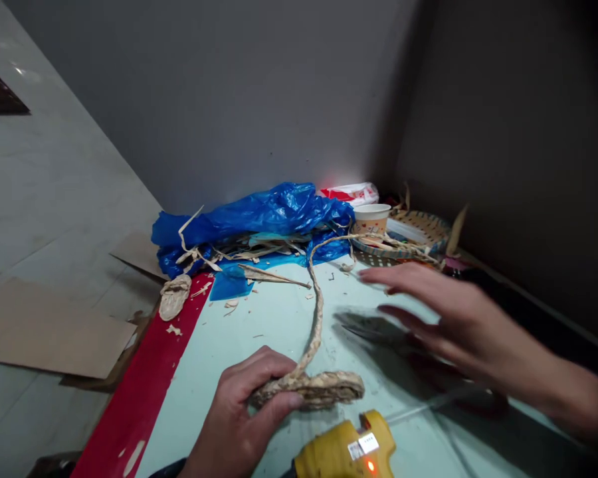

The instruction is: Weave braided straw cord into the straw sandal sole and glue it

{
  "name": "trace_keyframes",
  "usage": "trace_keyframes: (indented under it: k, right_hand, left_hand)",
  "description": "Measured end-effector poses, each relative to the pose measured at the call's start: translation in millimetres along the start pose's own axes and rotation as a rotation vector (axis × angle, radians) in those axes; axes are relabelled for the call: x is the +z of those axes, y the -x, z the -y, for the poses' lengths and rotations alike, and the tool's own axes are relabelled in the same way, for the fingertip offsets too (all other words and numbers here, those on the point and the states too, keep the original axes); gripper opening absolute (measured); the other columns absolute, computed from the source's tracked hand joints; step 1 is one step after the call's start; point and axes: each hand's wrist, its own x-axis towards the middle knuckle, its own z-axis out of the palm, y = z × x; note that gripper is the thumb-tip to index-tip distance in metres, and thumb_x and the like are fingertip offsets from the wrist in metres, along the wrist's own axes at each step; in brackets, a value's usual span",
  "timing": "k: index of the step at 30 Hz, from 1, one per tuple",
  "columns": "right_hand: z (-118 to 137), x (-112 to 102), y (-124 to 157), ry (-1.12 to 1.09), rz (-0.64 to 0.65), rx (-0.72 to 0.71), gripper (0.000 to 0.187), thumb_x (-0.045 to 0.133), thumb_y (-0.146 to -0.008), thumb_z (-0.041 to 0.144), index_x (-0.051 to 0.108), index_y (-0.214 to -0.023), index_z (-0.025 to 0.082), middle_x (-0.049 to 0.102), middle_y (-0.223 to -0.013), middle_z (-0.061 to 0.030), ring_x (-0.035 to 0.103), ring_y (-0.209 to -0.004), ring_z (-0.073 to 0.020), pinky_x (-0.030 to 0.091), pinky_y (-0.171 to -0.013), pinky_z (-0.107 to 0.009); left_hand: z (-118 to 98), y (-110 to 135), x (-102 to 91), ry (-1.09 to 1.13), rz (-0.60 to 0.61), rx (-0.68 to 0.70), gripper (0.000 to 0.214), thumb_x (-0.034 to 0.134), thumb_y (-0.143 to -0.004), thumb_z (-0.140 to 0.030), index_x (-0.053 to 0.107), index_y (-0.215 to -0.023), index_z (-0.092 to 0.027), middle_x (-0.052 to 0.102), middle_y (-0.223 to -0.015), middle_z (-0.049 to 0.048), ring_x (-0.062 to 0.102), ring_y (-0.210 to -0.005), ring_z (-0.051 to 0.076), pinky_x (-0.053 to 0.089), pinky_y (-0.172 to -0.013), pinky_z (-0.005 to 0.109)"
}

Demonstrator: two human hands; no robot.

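My left hand (246,405) grips a flat coil of twisted plant-fibre cord (329,388) between thumb and fingers, low in the middle of the view. From the coil the cord's loose tail (317,305) curves away across the table toward a basket. My right hand (443,312), slightly blurred, is stretched out with thumb and fingers apart and nothing visible between them. Beneath it is a pair of scissors (361,325), blurred and partly hidden by the hand. A yellow glue gun (346,448) with a lit red light lies just below the coil, a clear glue stick (428,406) protruding from it.
Blue plastic bag (279,209) with dried fibre strips spilling out stands against the grey wall. A woven basket (431,229) holds a paper cup (372,219). An oval fibre piece (175,297) lies on the table's red edge (144,392); cardboard (50,328) is at left.
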Motion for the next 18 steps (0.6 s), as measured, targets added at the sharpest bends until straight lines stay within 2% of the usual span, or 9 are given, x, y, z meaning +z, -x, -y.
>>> trace_keyframes:
  k: [1,2,4,6,8,10,12,16,18]
  right_hand:
    - [10.9,8.8,-4.1,-0.069,0.081,-0.106,0.038,0.043,-0.104,0.027,0.047,-0.142,0.029,0.055,-0.143,-0.0032,0.053,-0.129,-0.0224,0.049,-0.103,-0.035]
    - [20.4,17.0,-8.3,-0.132,0.165,-0.156,0.041,0.040,-0.105,0.023,0.045,-0.145,0.027,0.047,-0.151,-0.0046,0.044,-0.137,-0.0224,0.044,-0.109,-0.035]
    - [35.1,28.4,-15.9,-0.261,0.231,-0.283,0.035,0.038,-0.108,0.024,0.047,-0.141,0.024,0.051,-0.145,-0.0062,0.043,-0.136,-0.0205,0.037,-0.113,-0.035]
    - [44.7,30.8,-21.2,-0.392,0.328,-0.252,0.025,0.040,-0.110,0.024,0.056,-0.127,0.018,0.063,-0.118,-0.0085,0.053,-0.116,-0.0211,0.035,-0.110,-0.039]
    - [50.8,25.5,-23.3,-0.426,0.384,-0.181,0.023,0.041,-0.109,0.020,0.062,-0.116,0.016,0.061,-0.098,-0.0068,0.053,-0.097,-0.0207,0.039,-0.098,-0.038]
    - [54.8,16.6,-22.1,-0.403,0.360,-0.152,0.026,0.039,-0.109,0.018,0.064,-0.114,0.016,0.057,-0.094,-0.0061,0.050,-0.090,-0.0204,0.041,-0.085,-0.033]
    - [57.1,8.7,-19.1,-0.351,0.333,-0.150,0.029,0.036,-0.109,0.018,0.065,-0.116,0.017,0.056,-0.094,-0.0060,0.049,-0.089,-0.0198,0.040,-0.080,-0.030]
    - [58.0,4.2,-14.6,-0.280,0.345,-0.159,0.032,0.035,-0.110,0.019,0.066,-0.117,0.016,0.055,-0.092,-0.0060,0.049,-0.084,-0.0186,0.039,-0.074,-0.029]
    - [57.8,6.8,-13.3,-0.296,0.332,-0.176,0.033,0.033,-0.110,0.021,0.065,-0.113,0.014,0.054,-0.090,-0.0058,0.048,-0.079,-0.0176,0.038,-0.069,-0.028]
  left_hand:
    - [0.4,0.9,2.7,-0.002,0.025,0.066,0.008,0.070,-0.085,-0.016,0.075,-0.088,-0.021,0.074,-0.083,-0.0004,0.068,-0.079,0.016,0.051,-0.073,0.023]
    - [1.1,1.8,5.4,0.006,0.043,0.127,0.010,0.069,-0.085,-0.014,0.075,-0.090,-0.021,0.075,-0.084,-0.0002,0.068,-0.079,0.016,0.051,-0.074,0.023]
    - [2.7,2.9,10.7,0.035,0.049,0.186,0.014,0.070,-0.083,-0.012,0.076,-0.091,-0.022,0.075,-0.083,-0.0008,0.067,-0.078,0.015,0.050,-0.072,0.021]
    - [3.3,3.2,14.7,0.029,0.028,0.166,0.016,0.071,-0.080,-0.010,0.077,-0.088,-0.023,0.074,-0.081,-0.0025,0.066,-0.074,0.013,0.049,-0.069,0.019]
    - [2.3,3.0,16.9,-0.013,0.012,0.117,0.017,0.070,-0.078,-0.009,0.076,-0.084,-0.024,0.074,-0.079,-0.0042,0.066,-0.072,0.011,0.048,-0.067,0.017]
    - [0.2,3.2,17.9,-0.052,-0.022,0.079,0.017,0.069,-0.078,-0.009,0.076,-0.081,-0.025,0.074,-0.076,-0.0061,0.067,-0.070,0.011,0.049,-0.069,0.017]
    - [-2.2,4.6,18.7,-0.089,-0.066,0.054,0.019,0.069,-0.077,-0.010,0.076,-0.079,-0.027,0.075,-0.073,-0.0080,0.067,-0.069,0.011,0.051,-0.074,0.018]
    - [-7.3,8.7,22.1,-0.201,-0.209,-0.052,0.038,0.071,-0.071,-0.008,0.079,-0.094,-0.037,0.082,-0.085,-0.0131,0.074,-0.077,0.013,0.051,-0.091,0.022]
    - [-9.6,9.1,23.4,-0.195,-0.235,-0.077,0.046,0.070,-0.069,-0.005,0.079,-0.098,-0.040,0.082,-0.086,-0.0149,0.074,-0.077,0.011,0.053,-0.089,0.020]
